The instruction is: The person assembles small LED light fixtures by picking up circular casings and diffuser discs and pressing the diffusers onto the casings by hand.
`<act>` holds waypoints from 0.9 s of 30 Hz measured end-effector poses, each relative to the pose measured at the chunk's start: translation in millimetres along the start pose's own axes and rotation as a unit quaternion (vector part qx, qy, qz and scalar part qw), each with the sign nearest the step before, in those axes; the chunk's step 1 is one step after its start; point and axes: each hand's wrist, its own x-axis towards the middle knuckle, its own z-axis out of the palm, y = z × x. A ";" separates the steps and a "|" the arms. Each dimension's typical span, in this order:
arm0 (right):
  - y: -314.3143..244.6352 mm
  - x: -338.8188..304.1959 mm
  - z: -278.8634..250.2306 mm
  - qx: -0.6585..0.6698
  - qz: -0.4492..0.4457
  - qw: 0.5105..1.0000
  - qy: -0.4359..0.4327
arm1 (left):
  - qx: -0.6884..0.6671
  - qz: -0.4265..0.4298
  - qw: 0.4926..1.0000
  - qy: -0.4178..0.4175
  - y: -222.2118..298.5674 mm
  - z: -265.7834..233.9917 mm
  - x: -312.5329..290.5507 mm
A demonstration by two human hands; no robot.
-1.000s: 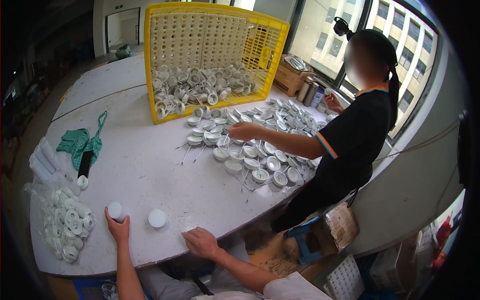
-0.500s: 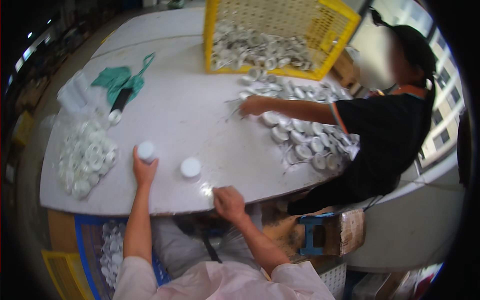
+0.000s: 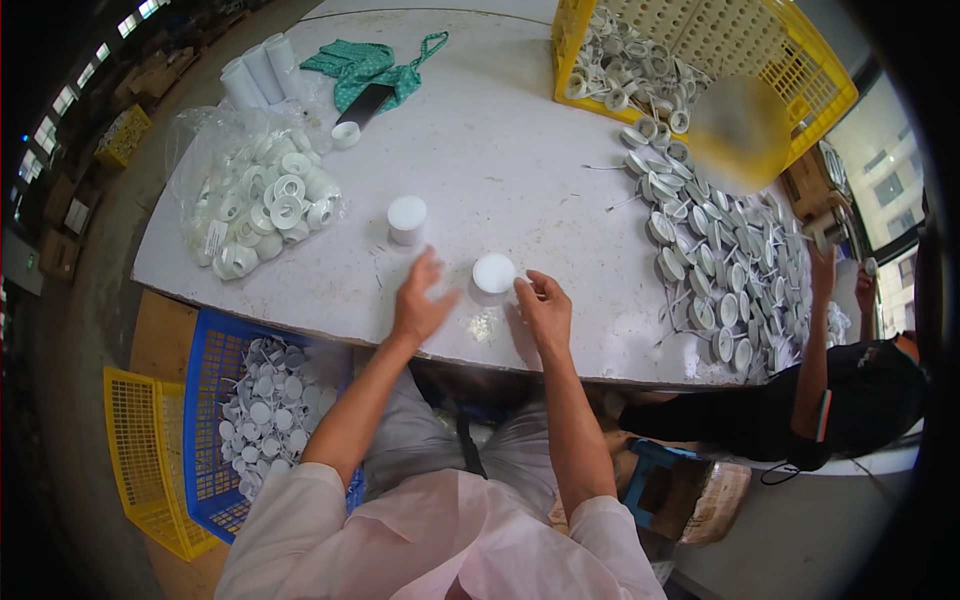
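Two white round-topped cylindrical pieces stand upright on the table before me. My left hand [image 3: 422, 302], slightly blurred, is open with its fingers spread and holds nothing. It hovers just below the left white cylinder [image 3: 407, 218], apart from it. The right white cylinder [image 3: 493, 276] stands between my hands, a little above them. Beside its right edge is my right hand [image 3: 545, 312], fingers slightly bent and apart; whether the fingertips touch it I cannot tell.
A clear bag of white rings [image 3: 285, 211] lies left, near white tubes [image 3: 262, 75], a green cloth [image 3: 360, 68] and a black phone [image 3: 367, 104]. Wired white round parts [image 3: 705, 250] and a yellow crate [image 3: 572, 60] lie right. A co-worker [image 3: 850, 390] stands there. A blue crate [image 3: 205, 420] is low left.
My left hand has let go of the left cylinder and drawn back from it. My right hand has opened from a fist beside the other cylinder. The view has swung; the co-worker's arm has drawn back.
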 end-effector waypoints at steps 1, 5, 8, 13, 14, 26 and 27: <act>-3.9 1.8 4.2 -0.002 -0.001 1.000 0.000 | -0.020 -0.021 0.998 -0.062 18.0 9.2 -3.7; -12.8 2.6 16.4 -0.015 0.010 1.000 -0.004 | -0.004 -0.089 0.984 -0.151 39.0 32.6 2.3; -17.5 1.8 18.5 0.000 0.021 1.000 -0.008 | 0.041 -0.045 0.989 -0.133 28.0 42.0 6.8; -10.6 9.1 15.3 0.114 0.010 0.993 0.008 | 0.045 -0.016 0.989 -0.138 23.8 58.2 13.6; -7.4 11.7 16.6 0.115 0.009 0.993 0.008 | 0.060 0.006 0.990 -0.131 21.1 61.1 14.9; -2.0 25.4 7.1 0.278 0.079 0.957 -0.006 | -0.002 -0.077 0.977 -0.200 37.5 58.2 23.6; 2.0 27.5 6.7 0.286 0.075 0.955 -0.001 | -0.003 -0.075 0.977 -0.201 37.8 59.8 23.7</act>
